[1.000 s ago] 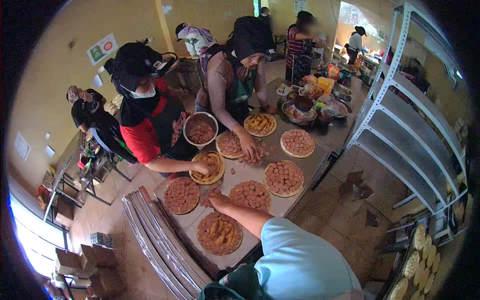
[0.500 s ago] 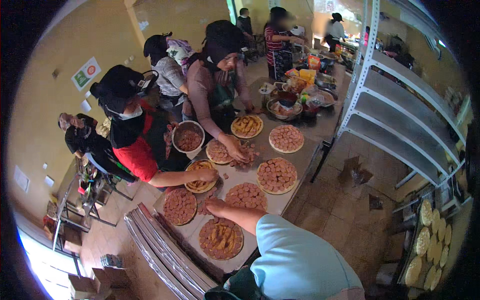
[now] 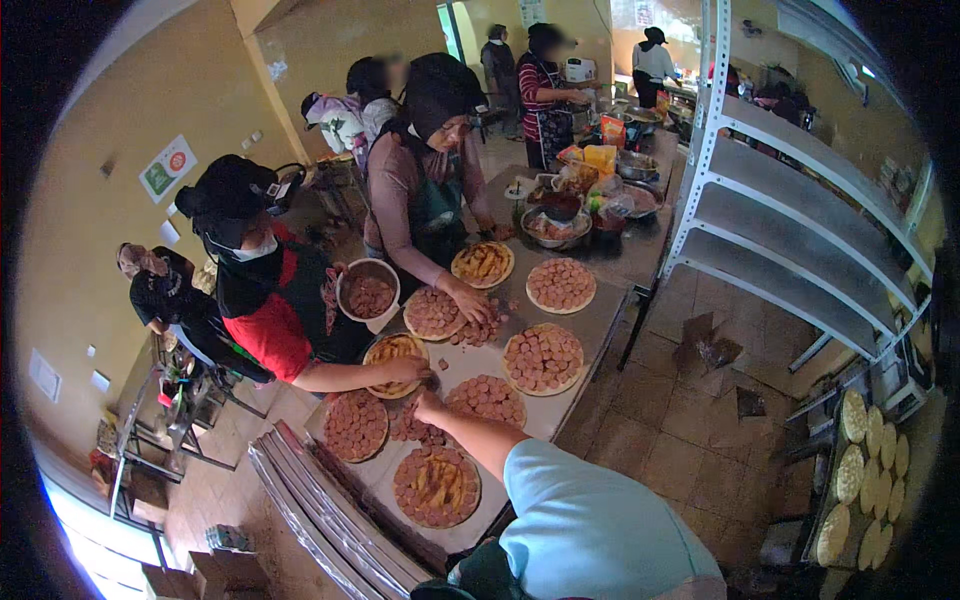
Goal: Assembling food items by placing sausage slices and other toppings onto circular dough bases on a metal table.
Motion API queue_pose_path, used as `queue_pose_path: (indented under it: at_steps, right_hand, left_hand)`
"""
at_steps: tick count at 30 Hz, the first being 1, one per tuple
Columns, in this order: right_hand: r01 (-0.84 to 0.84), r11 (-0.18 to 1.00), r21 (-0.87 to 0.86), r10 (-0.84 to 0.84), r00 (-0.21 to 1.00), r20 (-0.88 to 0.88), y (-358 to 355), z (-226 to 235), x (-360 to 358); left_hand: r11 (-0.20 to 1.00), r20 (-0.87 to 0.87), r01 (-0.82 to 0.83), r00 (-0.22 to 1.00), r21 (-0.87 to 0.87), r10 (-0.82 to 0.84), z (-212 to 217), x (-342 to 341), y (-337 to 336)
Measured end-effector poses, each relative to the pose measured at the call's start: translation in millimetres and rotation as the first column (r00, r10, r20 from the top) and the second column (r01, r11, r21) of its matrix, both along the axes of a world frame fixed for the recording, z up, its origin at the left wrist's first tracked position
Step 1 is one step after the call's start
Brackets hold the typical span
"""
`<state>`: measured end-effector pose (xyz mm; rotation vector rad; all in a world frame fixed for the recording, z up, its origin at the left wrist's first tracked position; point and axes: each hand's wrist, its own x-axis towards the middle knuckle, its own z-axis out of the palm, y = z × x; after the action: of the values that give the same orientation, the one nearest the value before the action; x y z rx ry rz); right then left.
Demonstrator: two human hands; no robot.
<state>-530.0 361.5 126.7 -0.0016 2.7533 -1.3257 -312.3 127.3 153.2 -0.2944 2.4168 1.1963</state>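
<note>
My right hand (image 3: 430, 405) reaches out from a light blue sleeve over a steel table (image 3: 590, 325). It hovers at a heap of loose sausage slices (image 3: 412, 425), fingers curled; whether it holds any is unclear. Round pizza bases covered in sausage slices lie around it: the nearest pizza (image 3: 436, 487), one on the left (image 3: 355, 425) and one just right of the hand (image 3: 487, 398). A co-worker's hand (image 3: 405, 370) rests on another pizza (image 3: 393, 350) close by. My left hand is out of view.
Across the table a person holds a bowl of slices (image 3: 368, 292), and another person's hand (image 3: 470, 300) touches slices. Stacked metal trays (image 3: 320, 510) lie left of the table. A white shelf rack (image 3: 780, 200) stands on the right, flatbreads on a rack (image 3: 860, 470) lower right.
My head has shifted, so the whole scene slid a little in the picture. My right hand stays at the loose slices, and the co-workers' hands stay on their pizzas.
</note>
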Motion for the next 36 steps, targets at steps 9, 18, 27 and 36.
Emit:
queue_pose_path:
  at_steps: [9,18,27,36]
  right_hand:
    - [0.282,0.430,-0.858,0.344,0.827,0.444,20.3,63.1,50.5]
    - [0.133,0.574,-0.808,0.353,0.850,0.390,39.9,74.7,52.8]
    - [0.058,0.745,-0.665,0.241,0.905,0.349,20.7,58.8,31.9]
    - [-0.155,0.901,-0.405,0.214,0.971,0.104,-4.9,-9.5,14.6]
  left_hand:
    - [1.000,0.067,-0.009,0.998,-0.023,0.010,-40.4,49.4,-4.9]
    - [1.000,0.140,-0.012,0.990,-0.014,0.014,-75.2,102.6,17.3]
    - [0.947,0.211,-0.320,0.925,-0.014,0.315,-79.9,226.5,13.3]
    - [0.694,0.297,-0.720,0.663,0.001,0.687,-134.2,384.1,84.0]
